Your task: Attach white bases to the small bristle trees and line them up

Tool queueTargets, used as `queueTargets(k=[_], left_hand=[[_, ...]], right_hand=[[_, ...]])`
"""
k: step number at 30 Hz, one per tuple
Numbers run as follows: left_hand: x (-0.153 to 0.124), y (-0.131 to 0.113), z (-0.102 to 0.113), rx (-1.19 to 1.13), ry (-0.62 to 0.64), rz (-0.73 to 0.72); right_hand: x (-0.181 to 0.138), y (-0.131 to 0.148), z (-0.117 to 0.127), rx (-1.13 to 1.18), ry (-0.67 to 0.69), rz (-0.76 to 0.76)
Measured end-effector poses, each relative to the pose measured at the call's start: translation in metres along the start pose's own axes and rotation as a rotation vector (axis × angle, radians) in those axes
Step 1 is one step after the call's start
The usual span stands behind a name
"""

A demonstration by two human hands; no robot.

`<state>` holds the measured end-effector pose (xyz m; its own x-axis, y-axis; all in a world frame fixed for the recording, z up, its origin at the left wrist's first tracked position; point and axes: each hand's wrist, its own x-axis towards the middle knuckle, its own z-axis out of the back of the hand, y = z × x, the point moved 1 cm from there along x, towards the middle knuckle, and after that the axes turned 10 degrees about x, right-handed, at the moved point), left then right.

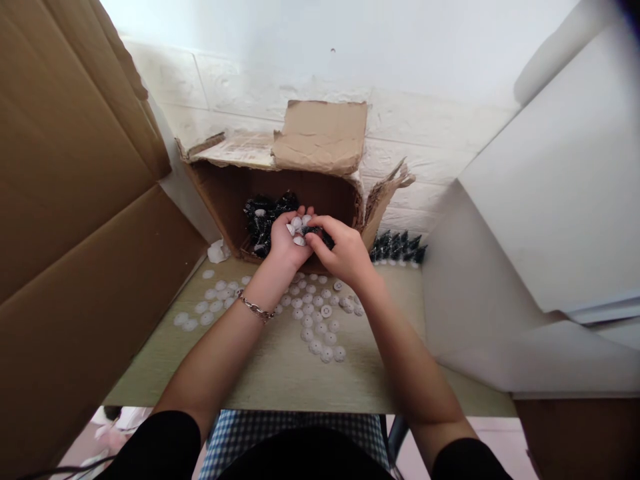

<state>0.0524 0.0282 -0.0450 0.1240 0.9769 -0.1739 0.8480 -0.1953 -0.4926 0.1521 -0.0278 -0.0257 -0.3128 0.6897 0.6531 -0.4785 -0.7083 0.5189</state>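
My left hand (284, 244) is cupped palm up in front of the cardboard box's opening, with several small white round bases (297, 222) in it. My right hand (347, 251) meets it from the right, thumb and fingers pinched on a miniature dark green tree (327, 240). The tree's end lies against the bases in the palm; whether it is joined to one I cannot tell. Behind my left hand, a heap of dark miniature trees (260, 223) with white flecks lies inside the box. Many loose white bases (307, 309) are spread over the table below my wrists.
The open cardboard box (210, 200) lies on its side against the white wall, its torn flaps sticking out. Several miniature trees on white bases (397, 248) stand in rows to its right. Large cardboard (75, 200) and white panels (550, 173) flank the greenish table (280, 380).
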Motion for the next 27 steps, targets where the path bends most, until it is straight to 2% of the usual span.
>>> queueTargets(k=[10,21,27], left_hand=[[-0.002,0.000,-0.001,-0.003,-0.015,0.000],[0.007,0.002,0.006,0.016,0.059,0.012],[0.004,0.002,0.004,-0.003,0.010,0.009]], right_hand=[[0.000,0.000,0.000,-0.005,0.010,0.031],[-0.005,0.004,-0.004,-0.151,0.032,0.079],[-0.005,0.000,-0.005,-0.123,0.014,0.087]])
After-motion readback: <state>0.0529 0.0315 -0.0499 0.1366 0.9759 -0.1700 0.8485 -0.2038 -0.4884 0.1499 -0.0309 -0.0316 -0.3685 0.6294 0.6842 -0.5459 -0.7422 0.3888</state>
